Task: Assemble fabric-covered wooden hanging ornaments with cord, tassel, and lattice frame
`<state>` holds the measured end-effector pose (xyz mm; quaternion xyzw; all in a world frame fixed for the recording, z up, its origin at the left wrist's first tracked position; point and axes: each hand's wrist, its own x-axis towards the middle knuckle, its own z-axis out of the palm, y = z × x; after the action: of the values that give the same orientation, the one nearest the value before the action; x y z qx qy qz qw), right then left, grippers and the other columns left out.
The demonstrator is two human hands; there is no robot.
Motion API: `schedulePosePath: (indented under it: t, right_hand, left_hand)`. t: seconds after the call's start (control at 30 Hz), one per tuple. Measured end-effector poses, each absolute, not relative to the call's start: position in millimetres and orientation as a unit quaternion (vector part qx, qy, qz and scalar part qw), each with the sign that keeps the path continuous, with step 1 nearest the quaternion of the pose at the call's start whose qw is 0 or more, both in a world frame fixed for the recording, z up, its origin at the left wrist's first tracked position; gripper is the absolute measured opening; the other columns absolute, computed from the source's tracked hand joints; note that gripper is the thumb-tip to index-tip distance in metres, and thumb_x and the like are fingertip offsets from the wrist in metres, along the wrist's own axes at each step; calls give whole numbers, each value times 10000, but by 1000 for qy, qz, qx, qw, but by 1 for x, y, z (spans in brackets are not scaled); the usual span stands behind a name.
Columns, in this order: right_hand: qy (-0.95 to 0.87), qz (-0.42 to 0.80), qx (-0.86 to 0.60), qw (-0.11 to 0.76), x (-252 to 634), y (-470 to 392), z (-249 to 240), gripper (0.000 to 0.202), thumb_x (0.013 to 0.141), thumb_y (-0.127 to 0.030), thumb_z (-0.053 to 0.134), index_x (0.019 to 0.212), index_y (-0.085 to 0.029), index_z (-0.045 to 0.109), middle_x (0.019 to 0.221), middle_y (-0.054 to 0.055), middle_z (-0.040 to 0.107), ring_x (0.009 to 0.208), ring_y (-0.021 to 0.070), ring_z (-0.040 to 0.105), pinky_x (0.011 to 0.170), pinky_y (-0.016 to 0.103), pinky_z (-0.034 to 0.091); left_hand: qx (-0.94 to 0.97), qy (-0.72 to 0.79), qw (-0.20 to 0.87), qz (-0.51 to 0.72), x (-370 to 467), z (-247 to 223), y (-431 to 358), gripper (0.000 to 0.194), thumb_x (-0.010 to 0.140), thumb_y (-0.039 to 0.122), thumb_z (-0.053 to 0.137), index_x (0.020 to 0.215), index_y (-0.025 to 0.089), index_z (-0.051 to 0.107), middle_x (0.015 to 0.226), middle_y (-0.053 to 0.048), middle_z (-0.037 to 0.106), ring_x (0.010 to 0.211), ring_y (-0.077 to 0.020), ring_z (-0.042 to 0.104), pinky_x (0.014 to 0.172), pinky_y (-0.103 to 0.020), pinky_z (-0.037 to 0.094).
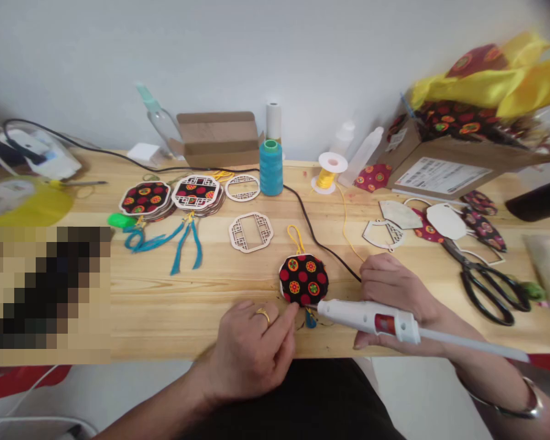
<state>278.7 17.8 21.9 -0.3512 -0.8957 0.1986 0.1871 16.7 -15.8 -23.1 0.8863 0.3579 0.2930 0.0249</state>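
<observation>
A black patterned fabric piece with red dots and flowers lies near the table's front edge, a yellow loop above it and a blue tassel below. My left hand rests at its lower left, index fingertip on the lower edge, the other fingers curled under. My right hand is closed around a white glue gun, a glue stick sticking out at its back. The gun's nozzle touches or nearly touches the piece's lower edge beside my left fingertip. A cut-out wooden frame lies to the upper left.
Behind stand a blue thread cone, a yellow thread spool and an open brown box. Stacked ornaments lie left. Black scissors and a cardboard box of fabric are right. A black cable crosses the table.
</observation>
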Motion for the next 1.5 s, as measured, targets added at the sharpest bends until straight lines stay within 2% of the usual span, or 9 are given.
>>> schedulePosePath:
  t: [0.4, 0.9, 1.13, 1.5]
  right_hand:
    - [-892, 190, -364, 189, 284, 17, 20, 476, 786, -607, 593, 590, -190, 472, 612, -7, 393, 629, 160, 389, 661, 328, 324]
    - [-887, 200, -362, 206, 300, 14, 20, 392, 798, -504, 634, 614, -192, 486, 618, -10, 405, 644, 167, 432, 689, 340, 358]
    - [-888, 200, -366, 194, 282, 15, 19, 465, 791, -589, 595, 583, -189, 477, 612, -10, 390, 626, 158, 392, 658, 333, 327]
    - [-890, 199, -356, 201, 275, 15, 16, 492, 772, -597, 619, 570, -188, 437, 604, -31, 360, 613, 134, 359, 659, 315, 315]
  left_hand:
    - [892, 366, 19, 266, 17, -25, -16, 238, 788, 142, 552, 997, 108, 662, 589, -11, 607, 491, -173, 539, 474, -326, 382]
    - [893, 361, 27, 266, 17, -24, -15, 247, 794, 133, 539, 1009, 98, 656, 607, -16, 617, 504, -176, 550, 474, -331, 402]
    - [894, 363, 19, 262, 16, -25, -17, 246, 795, 140, 538, 1004, 100, 662, 578, -15, 600, 492, -173, 536, 476, -326, 387]
    - [894, 362, 16, 263, 16, -24, -16, 246, 795, 144, 534, 993, 92, 671, 573, -16, 594, 483, -167, 523, 464, -324, 392]
